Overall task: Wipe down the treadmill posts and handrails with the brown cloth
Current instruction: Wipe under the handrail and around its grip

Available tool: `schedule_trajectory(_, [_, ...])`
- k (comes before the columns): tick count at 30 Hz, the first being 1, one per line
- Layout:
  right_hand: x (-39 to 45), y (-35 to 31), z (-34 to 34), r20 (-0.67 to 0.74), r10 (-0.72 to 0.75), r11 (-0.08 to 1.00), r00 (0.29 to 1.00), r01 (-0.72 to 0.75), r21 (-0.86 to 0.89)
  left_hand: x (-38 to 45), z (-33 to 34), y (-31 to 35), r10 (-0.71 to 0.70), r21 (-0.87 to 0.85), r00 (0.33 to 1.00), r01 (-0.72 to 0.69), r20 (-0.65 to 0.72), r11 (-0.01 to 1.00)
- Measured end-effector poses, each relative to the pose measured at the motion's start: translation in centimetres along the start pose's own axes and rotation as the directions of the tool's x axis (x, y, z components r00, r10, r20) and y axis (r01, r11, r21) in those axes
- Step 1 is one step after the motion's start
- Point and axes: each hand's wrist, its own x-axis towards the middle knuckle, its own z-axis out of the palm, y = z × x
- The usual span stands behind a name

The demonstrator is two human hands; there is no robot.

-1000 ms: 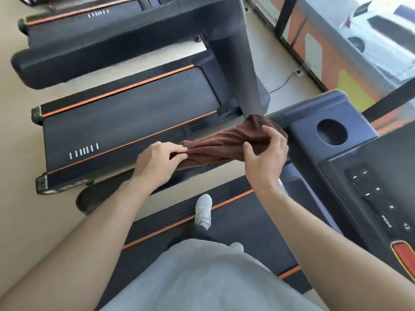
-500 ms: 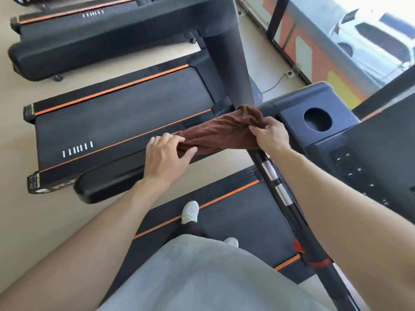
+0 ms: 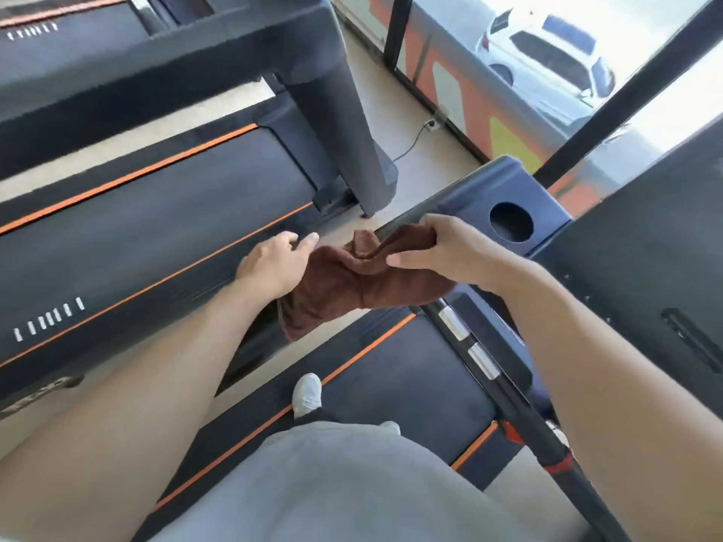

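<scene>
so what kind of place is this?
Probably a gym or treadmill showroom: treadmills stand side by side, one with a console, by a street-facing window.

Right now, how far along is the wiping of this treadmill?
Nothing shows as finished; no surface looks visibly cleaned. In hand: the brown cloth is bunched over the handrail near the console. The right hand pinches its top; the left hand rests at its edge with fingers extended. Left: the bare rail toward the person, and the posts, which cannot be judged from here.
</scene>
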Motion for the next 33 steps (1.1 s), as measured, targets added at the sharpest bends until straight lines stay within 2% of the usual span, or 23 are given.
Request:
schedule_trajectory(3, [-0.4,2.8,1.2,-0.046,0.146,0.959,0.988,-0.13,0.251,1.8,0.4,0.1,-0.035,0.186,0.963,-0.016,0.268,0.982])
schedule_trajectory(4, [-0.6,3.6,1.5,-0.053,0.192,0.919,0.98,-0.161,0.36,1.9,0.5,0.2,-0.055,0.165,0.951,0.004,0.305,0.986])
schedule_trajectory(6, [-1.1,5.0,1.9,-0.056,0.264,0.834,0.963,-0.199,0.515,1.6,0.8,0.6,-0.061,-0.006,0.941,0.067,0.332,0.998])
schedule_trajectory(8, [-1.4,6.1,2.3,-0.122,0.294,0.809,0.948,-0.179,0.56,1.3,1.1,1.1,0.081,-0.167,0.952,-0.032,0.294,0.985])
schedule_trajectory(10, [-1.9,6.9,2.6,-0.208,0.313,0.807,0.927,-0.144,0.573,0.7,1.4,1.5,0.196,-0.282,0.971,-0.152,0.137,0.947])
schedule_trajectory(12, [-2.3,7.4,2.7,-0.258,0.326,0.789,0.91,-0.112,0.604,0.3,1.6,2.0,0.226,-0.349,0.974,-0.207,0.013,0.914])
schedule_trajectory(16, [-3.2,8.1,2.2,-0.234,0.349,0.722,0.908,-0.101,0.684,-1.6,1.8,3.9,0.28,-0.495,0.959,-0.267,-0.049,0.827])
schedule_trajectory(19, [-4.4,8.7,1.2,-0.188,0.307,0.69,0.933,-0.083,0.719,-3.3,2.4,4.9,0.276,-0.689,0.961,-0.201,-0.001,0.696])
schedule_trajectory(21, [-5.6,9.1,-0.2,-0.152,0.278,0.706,0.948,-0.095,0.702,-4.3,3.3,4.9,0.257,-0.757,0.964,-0.114,0.073,0.643])
schedule_trajectory(24, [-7.7,9.5,-2.8,-0.086,0.235,0.806,0.968,-0.145,0.574,-5.4,4.8,4.3,0.236,-0.77,0.958,-0.027,0.161,0.637])
schedule_trajectory(27, [-9.2,9.6,-5.1,-0.024,0.199,0.88,0.98,-0.168,0.444,-7.4,6.1,4.5,0.234,-0.802,0.961,-0.021,0.149,0.596])
schedule_trajectory(28, [-9.3,9.6,-5.6,-0.041,0.199,0.902,0.979,-0.167,0.399,-8.1,6.5,4.7,0.218,-0.815,0.967,-0.02,0.131,0.579])
schedule_trajectory(30, [-8.6,9.7,-5.8,-0.164,0.225,0.951,0.96,-0.181,0.249,-8.9,7.8,4.5,0.13,-0.815,0.983,0.033,0.132,0.579])
schedule_trajectory(33, [-7.2,9.5,-3.7,-0.309,0.154,0.987,0.938,-0.162,0.001,-9.2,11.0,2.6,0.024,-0.653,0.956,0.18,0.291,0.736])
